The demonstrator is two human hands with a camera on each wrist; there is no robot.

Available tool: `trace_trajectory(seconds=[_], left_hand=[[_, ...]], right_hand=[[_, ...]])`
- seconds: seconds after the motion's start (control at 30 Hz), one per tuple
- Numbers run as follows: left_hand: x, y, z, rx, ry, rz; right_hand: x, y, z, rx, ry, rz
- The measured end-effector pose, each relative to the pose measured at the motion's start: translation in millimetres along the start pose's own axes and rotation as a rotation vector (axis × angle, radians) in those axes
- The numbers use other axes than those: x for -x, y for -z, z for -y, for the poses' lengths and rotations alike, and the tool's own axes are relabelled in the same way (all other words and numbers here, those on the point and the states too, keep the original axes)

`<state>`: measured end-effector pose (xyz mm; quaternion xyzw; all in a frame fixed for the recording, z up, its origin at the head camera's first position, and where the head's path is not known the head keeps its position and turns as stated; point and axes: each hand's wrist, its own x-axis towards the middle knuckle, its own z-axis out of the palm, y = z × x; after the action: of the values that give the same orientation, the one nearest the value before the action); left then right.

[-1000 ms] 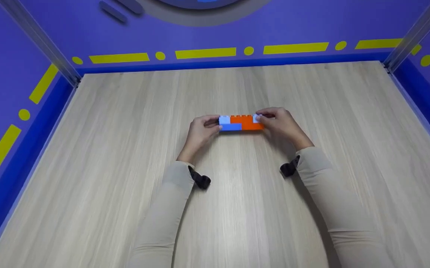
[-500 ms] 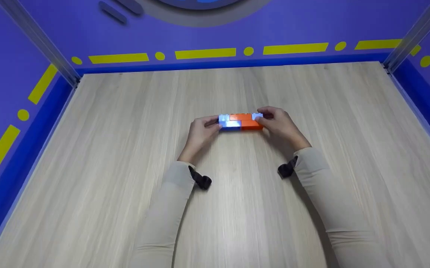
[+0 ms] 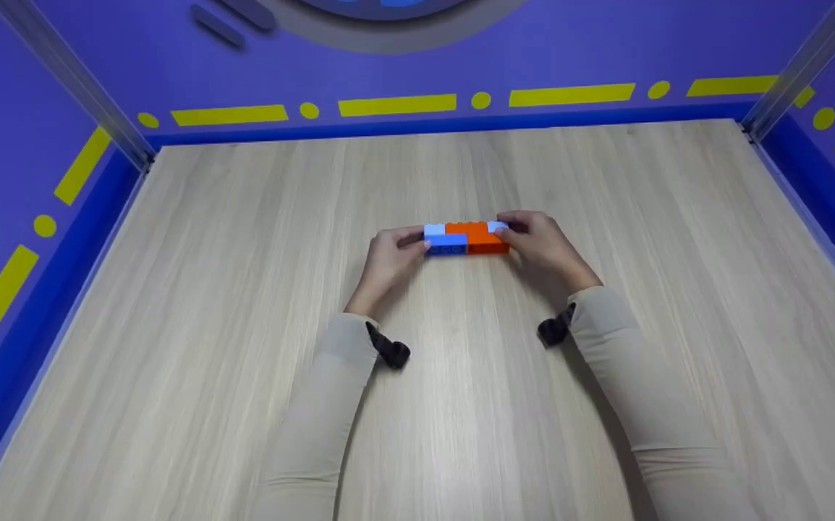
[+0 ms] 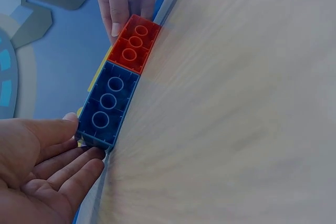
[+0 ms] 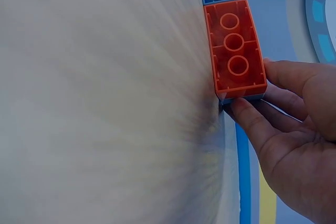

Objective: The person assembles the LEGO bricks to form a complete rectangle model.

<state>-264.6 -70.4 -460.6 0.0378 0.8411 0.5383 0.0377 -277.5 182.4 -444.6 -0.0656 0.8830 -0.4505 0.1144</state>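
Between both hands is a joined block of toy building bricks (image 3: 477,239). Its lower layer pairs a blue brick (image 4: 107,100) with an orange-red brick (image 5: 233,45); their hollow undersides with round tubes face the wrist cameras. On top lie a pale blue brick (image 3: 434,229) at the left, an orange one in the middle and another pale one (image 3: 494,226) at the right. My left hand (image 3: 388,259) pinches the left end between thumb and fingers. At the right end, my right hand (image 3: 548,242) grips likewise, its fingers covering part of the pale brick.
The block is held over a wood-grain table (image 3: 273,289). Purple-blue walls with yellow dashes (image 3: 397,106) enclose the back and both sides. Black wrist cameras (image 3: 393,354) jut inward from the sleeves.
The brick block has tilted back and forth slightly, so its underside tubes show more in the head view now. Both hands keep their hold, with the right forearm shifted a little left.
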Motion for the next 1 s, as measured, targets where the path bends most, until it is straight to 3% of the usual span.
trace_trajectory(seconds=[0.23, 0.53, 0.8, 1.0], left_hand=[[0.6, 1.2, -1.2, -0.024, 0.005, 0.003], [0.7, 5.0, -4.2, 0.018, 0.029, 0.049], [1.9, 16.8, -8.9, -0.019, -0.045, 0.110], [3.6, 30.7, -21.4, -0.156, -0.138, 0.060]], right_hand=[[-0.6, 0.2, -0.9, -0.006, 0.014, 0.001], [-0.4, 2.4, 0.6, -0.031, -0.001, -0.006], [1.9, 15.9, 7.3, -0.058, -0.017, 0.016], [4.5, 28.2, 11.4, -0.011, 0.013, 0.026]])
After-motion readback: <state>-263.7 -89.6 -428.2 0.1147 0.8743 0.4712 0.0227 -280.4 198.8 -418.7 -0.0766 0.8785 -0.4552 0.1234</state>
